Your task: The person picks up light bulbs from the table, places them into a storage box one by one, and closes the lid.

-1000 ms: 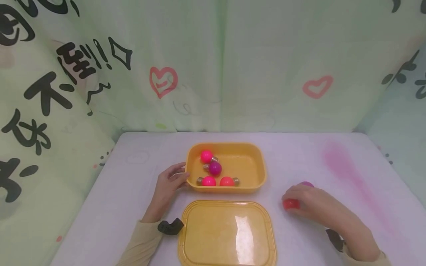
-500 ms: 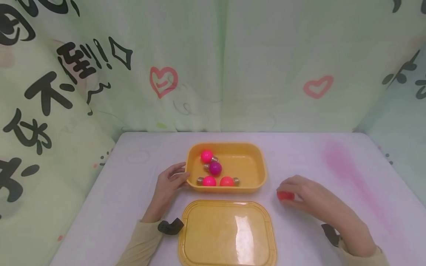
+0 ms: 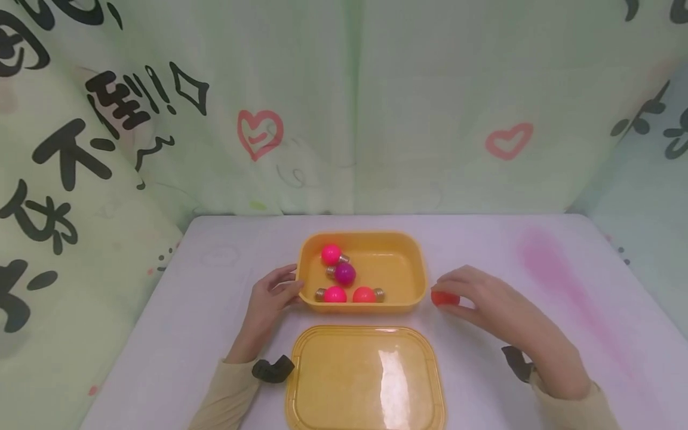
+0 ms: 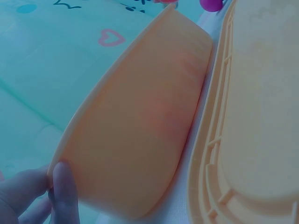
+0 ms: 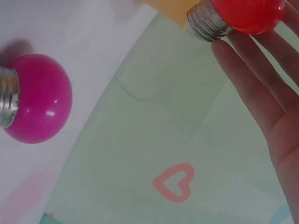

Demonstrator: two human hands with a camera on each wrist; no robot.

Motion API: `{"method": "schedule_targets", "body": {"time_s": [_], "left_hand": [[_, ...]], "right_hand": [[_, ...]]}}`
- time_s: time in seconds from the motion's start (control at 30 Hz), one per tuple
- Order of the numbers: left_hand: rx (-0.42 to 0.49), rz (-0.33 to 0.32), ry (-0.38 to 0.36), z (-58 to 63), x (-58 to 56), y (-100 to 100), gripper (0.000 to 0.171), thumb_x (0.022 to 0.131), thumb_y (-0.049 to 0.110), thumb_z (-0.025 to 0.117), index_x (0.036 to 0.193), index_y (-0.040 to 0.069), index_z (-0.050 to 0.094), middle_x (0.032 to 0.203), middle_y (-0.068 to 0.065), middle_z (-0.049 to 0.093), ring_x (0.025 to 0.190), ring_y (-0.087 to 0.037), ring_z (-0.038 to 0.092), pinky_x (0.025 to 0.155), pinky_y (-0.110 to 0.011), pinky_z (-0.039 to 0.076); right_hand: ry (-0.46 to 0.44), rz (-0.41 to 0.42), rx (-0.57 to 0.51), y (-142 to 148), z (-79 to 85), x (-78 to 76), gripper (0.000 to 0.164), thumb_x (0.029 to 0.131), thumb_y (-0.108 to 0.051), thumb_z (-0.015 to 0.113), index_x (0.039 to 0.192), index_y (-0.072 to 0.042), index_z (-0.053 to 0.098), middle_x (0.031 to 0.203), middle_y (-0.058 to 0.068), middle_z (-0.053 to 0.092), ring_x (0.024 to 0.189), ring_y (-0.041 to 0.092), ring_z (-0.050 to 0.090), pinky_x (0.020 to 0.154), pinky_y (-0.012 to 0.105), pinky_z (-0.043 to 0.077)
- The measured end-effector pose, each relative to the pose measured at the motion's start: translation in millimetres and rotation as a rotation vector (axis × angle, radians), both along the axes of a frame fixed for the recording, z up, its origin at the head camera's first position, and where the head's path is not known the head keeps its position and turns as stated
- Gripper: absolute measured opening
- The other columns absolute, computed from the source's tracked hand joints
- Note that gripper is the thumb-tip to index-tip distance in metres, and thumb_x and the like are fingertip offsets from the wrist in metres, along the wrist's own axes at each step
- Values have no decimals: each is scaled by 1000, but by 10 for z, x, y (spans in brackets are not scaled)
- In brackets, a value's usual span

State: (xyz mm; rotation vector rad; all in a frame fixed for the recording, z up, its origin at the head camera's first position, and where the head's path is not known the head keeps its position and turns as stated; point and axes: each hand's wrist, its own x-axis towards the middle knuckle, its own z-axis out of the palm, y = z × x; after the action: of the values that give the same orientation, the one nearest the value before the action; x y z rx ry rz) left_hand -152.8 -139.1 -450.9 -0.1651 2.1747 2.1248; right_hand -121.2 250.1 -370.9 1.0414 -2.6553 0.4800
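Note:
At its left end, a yellow plastic box (image 3: 398, 309) is pinched at the rim by my left hand (image 3: 271, 304), thumb on the near side. Several light bulbs lie in the box: pink ones (image 3: 331, 255), a purple one (image 3: 345, 274) and a coral-red one (image 3: 364, 294). My right hand (image 3: 484, 301) holds a red light bulb (image 3: 445, 298) between thumb and fingers, just right of the box. The bulb's silver screw base shows in the right wrist view. There, a magenta bulb (image 5: 44, 98) also lies on the white table; the right hand hides it in the head view.
A flat yellow lid (image 3: 365, 382) lies on the table (image 3: 215, 286) directly in front of the box. Behind and at the sides hangs a pale green curtain (image 3: 430, 119) with hearts and black lettering.
My right hand has carried the red bulb left and farther away from me, up beside the box's right end. The left hand has kept its place on the rim.

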Motion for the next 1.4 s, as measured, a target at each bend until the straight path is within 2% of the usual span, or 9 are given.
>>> {"method": "schedule_targets", "body": {"time_s": [0.33, 0.5, 0.77, 1.07, 1.4], "left_hand": [[-4, -1, -4, -1, 0, -14, 44, 93, 12, 70, 135, 7, 58, 121, -15, 56, 102, -23, 65, 79, -25, 60], [-3, 5, -5, 8, -6, -1, 45, 93, 12, 70, 135, 6, 57, 122, -17, 56, 103, -23, 65, 78, -24, 60], [5, 2, 2, 0, -17, -14, 46, 92, 12, 71, 135, 6, 57, 122, -17, 56, 101, -20, 65, 78, -24, 59], [-5, -4, -9, 1, -3, -6, 45, 93, 11, 70, 136, 6, 57, 125, -19, 55, 105, -25, 64, 79, -23, 59], [4, 1, -16, 6, -10, -6, 45, 93, 10, 70, 136, 6, 57, 124, -19, 55, 103, -23, 64, 79, -25, 60]], "right_hand": [[-79, -42, -15, -232, 163, -77, 25, 79, -16, 83, 102, -20, 74, 102, -10, 69, 99, 13, 63, 87, 38, 56], [-83, -24, -18, -346, 189, -147, 24, 81, -20, 83, 103, -19, 74, 103, -8, 69, 100, 14, 63, 89, 38, 56], [-87, 15, -49, -508, 93, -283, 21, 82, -19, 82, 101, -17, 74, 100, -8, 69, 93, 11, 59, 83, 32, 55], [-229, -42, -2, -696, 2, -373, 22, 84, -21, 80, 104, -17, 74, 102, -5, 70, 95, 15, 62, 88, 35, 57], [-268, -69, 20, -831, -148, -519, 22, 83, -15, 81, 104, -12, 74, 100, 0, 70, 92, 18, 62, 86, 36, 58]]}}
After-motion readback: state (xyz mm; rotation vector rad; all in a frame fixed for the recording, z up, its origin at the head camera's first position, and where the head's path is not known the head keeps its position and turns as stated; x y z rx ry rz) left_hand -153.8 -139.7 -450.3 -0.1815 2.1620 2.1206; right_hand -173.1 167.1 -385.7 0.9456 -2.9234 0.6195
